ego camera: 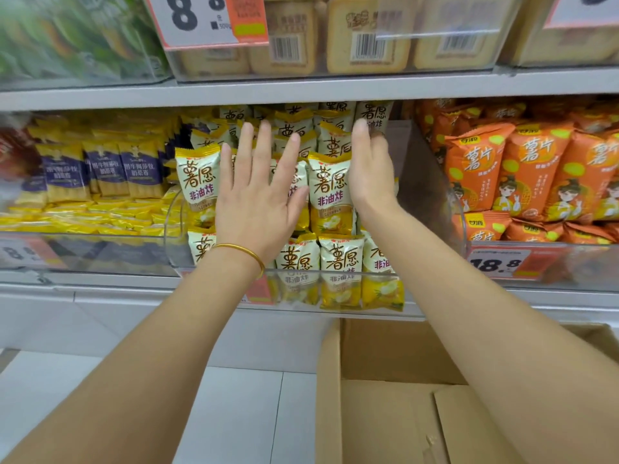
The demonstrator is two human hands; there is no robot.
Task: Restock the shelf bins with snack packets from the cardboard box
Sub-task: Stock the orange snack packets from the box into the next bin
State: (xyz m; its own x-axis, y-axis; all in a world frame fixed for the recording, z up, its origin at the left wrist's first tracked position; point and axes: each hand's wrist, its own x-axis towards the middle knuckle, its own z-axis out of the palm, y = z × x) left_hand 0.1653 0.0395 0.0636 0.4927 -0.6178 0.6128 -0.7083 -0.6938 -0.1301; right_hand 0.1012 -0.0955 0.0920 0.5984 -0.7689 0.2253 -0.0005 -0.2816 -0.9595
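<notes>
Both flat, empty, left hand (261, 195) and right hand (370, 172) flank one snack packet (330, 192).

yellow snack packets (330, 185) filling clear bin (174, 212), shelf board (301, 90) close above, cardboard box (395, 390) open below

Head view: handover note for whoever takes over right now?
Left hand: open, flat on the yellow snack packets in the middle clear bin.
Right hand: open, edge-on against the stack's right side.
Cardboard box: below the shelf; visible part shows no packets.
Done: bin looks nearly full.
Left: probably square up the stack, check the box for leftovers.
</notes>
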